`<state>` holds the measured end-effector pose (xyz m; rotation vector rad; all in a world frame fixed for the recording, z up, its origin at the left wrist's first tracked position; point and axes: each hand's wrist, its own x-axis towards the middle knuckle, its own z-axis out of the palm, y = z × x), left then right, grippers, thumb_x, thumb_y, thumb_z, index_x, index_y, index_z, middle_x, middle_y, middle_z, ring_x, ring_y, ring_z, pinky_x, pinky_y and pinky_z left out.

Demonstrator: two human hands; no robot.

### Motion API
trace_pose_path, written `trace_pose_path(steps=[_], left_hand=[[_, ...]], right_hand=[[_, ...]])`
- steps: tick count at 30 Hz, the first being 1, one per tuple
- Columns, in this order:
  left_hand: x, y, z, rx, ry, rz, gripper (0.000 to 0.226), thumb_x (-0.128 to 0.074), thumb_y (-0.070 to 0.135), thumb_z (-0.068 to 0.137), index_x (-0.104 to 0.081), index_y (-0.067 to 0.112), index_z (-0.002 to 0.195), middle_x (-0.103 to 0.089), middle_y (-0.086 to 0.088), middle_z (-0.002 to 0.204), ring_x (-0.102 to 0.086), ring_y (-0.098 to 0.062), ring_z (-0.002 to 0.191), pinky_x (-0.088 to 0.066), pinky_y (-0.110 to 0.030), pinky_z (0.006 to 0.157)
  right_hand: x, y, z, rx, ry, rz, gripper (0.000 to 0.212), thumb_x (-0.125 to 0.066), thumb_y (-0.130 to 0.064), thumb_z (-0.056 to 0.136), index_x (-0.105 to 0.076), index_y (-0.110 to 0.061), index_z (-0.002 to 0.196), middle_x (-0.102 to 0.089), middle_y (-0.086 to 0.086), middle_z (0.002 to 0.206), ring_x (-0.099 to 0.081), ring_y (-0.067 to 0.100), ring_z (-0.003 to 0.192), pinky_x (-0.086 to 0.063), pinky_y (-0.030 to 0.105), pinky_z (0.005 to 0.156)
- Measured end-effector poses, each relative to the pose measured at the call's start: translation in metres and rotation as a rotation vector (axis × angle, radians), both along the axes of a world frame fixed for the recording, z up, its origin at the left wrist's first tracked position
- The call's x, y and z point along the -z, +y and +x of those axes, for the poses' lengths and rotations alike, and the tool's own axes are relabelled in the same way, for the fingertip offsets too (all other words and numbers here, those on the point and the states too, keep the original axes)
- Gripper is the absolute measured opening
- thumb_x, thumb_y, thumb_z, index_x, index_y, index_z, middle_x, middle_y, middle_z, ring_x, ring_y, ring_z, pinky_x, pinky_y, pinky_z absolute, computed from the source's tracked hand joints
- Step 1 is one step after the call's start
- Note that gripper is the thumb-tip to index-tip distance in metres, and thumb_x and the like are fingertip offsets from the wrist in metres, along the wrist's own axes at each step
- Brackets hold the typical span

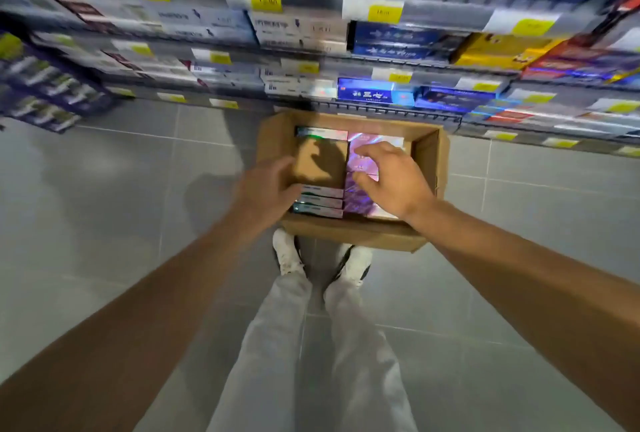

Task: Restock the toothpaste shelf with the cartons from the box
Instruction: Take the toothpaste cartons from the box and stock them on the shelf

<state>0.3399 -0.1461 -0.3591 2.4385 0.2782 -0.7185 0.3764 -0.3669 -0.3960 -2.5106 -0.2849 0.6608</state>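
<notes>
Brown cardboard box (429, 157) sits open on the grey tiled floor (104, 206), and I'm using it as my marker. Inside it, pink-purple cartons (360, 196) fill the right half, and white-and-green cartons (320, 202) are stacked at the left, with a bare patch of cardboard between them. My right hand (394, 178) is over the box's right half, fingers spread and loosely bent above the pink cartons, grip released, nothing held. My left hand (266, 189) is at the box's left wall; it's blurred, so I can't tell whether that grip is clenched or slack. Just behind the box runs the toothpaste shelf (381, 112), crowded with blue and white packs and yellow price tags (400, 77). In front of the box, my white shoes (287, 255) nearly touch its near wall.
</notes>
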Motion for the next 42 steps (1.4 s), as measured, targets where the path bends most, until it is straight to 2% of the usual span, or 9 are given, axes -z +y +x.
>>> trace_pose_path(steps=[11, 14, 18, 22, 28, 32, 36, 39, 42], left_hand=[[0.272, 0.01, -0.012, 0.038, 0.14, -0.015, 0.05, -0.062, 0.029, 0.088, -0.05, 0.023, 0.136, -0.06, 0.002, 0.129, -0.057, -0.014, 0.112, -0.037, -0.016, 0.086], [0.332, 0.012, -0.01, 0.05, 0.164, -0.014, 0.051, -0.062, 0.032, 0.089, -0.048, 0.024, 0.137, -0.059, 0.003, 0.129, -0.057, -0.015, 0.113, -0.037, -0.019, 0.087], [0.395, 0.014, -0.012, 0.012, 0.206, -0.033, 0.051, -0.061, 0.034, 0.09, -0.046, 0.023, 0.138, -0.055, 0.001, 0.133, -0.053, -0.018, 0.118, -0.039, -0.024, 0.094], [0.439, 0.016, -0.016, -0.038, 0.218, -0.11, 0.05, -0.062, 0.028, 0.09, -0.047, 0.023, 0.138, -0.055, 0.001, 0.133, -0.053, -0.015, 0.118, -0.042, -0.024, 0.097], [0.473, 0.015, -0.014, -0.129, 0.222, -0.178, 0.051, -0.062, 0.022, 0.09, -0.046, 0.024, 0.138, -0.05, 0.003, 0.137, -0.048, -0.008, 0.115, -0.041, -0.016, 0.087], [0.481, 0.014, -0.01, -0.098, 0.099, -0.113, 0.036, -0.065, 0.019, 0.087, -0.058, 0.018, 0.123, -0.061, 0.001, 0.122, -0.055, -0.01, 0.108, -0.046, -0.022, 0.089], [0.496, 0.003, -0.005, -0.028, 0.068, -0.009, 0.037, -0.065, 0.016, 0.086, -0.058, 0.016, 0.123, -0.059, -0.002, 0.123, -0.054, -0.013, 0.109, -0.043, -0.022, 0.089], [0.518, -0.003, -0.004, 0.283, 0.208, 0.169, 0.043, -0.068, 0.023, 0.082, -0.055, 0.018, 0.123, -0.056, -0.005, 0.124, -0.049, -0.026, 0.119, -0.032, -0.046, 0.107], [0.529, -0.007, -0.008, 0.507, 0.361, 0.341, 0.042, -0.063, 0.023, 0.082, -0.051, 0.022, 0.122, -0.051, -0.006, 0.124, -0.043, -0.029, 0.123, -0.012, -0.065, 0.109]], right_hand=[[0.275, 0.016, -0.033, 0.109, 0.145, -0.048, 0.036, -0.059, -0.029, 0.086, -0.061, -0.015, 0.12, -0.062, 0.009, 0.118, -0.056, 0.029, 0.109, -0.042, 0.032, 0.091], [0.343, 0.026, -0.031, 0.056, 0.135, -0.054, 0.034, -0.059, -0.027, 0.084, -0.062, -0.008, 0.111, -0.063, 0.016, 0.109, -0.058, 0.035, 0.1, -0.047, 0.042, 0.086], [0.42, 0.043, -0.029, 0.001, 0.191, -0.08, 0.042, -0.058, -0.023, 0.085, -0.054, -0.002, 0.121, -0.06, 0.021, 0.114, -0.056, 0.036, 0.105, -0.041, 0.038, 0.085], [0.481, 0.058, -0.026, -0.112, 0.206, -0.12, 0.057, -0.062, -0.02, 0.082, -0.045, -0.005, 0.134, -0.054, 0.022, 0.125, -0.056, 0.041, 0.107, -0.05, 0.044, 0.084], [0.524, 0.067, -0.026, -0.247, 0.175, -0.206, 0.055, -0.063, -0.022, 0.082, -0.049, -0.012, 0.133, -0.055, 0.021, 0.125, -0.051, 0.04, 0.112, -0.046, 0.044, 0.088], [0.516, 0.063, -0.02, -0.089, 0.052, -0.058, 0.038, -0.056, -0.017, 0.083, -0.058, -0.002, 0.118, -0.06, 0.023, 0.11, -0.056, 0.042, 0.099, -0.044, 0.043, 0.079], [0.495, 0.058, -0.011, 0.113, -0.064, 0.042, 0.039, -0.049, -0.018, 0.088, -0.055, -0.007, 0.125, -0.063, 0.019, 0.108, -0.058, 0.037, 0.094, -0.04, 0.035, 0.073], [0.488, 0.053, -0.006, 0.274, -0.029, 0.086, 0.038, -0.056, -0.026, 0.089, -0.056, -0.011, 0.124, -0.066, 0.012, 0.108, -0.06, 0.03, 0.097, -0.033, 0.024, 0.07], [0.491, 0.048, -0.007, 0.358, 0.031, 0.144, 0.058, -0.062, -0.041, 0.079, -0.054, -0.012, 0.129, -0.064, 0.009, 0.117, -0.058, 0.025, 0.105, -0.031, 0.017, 0.076]])
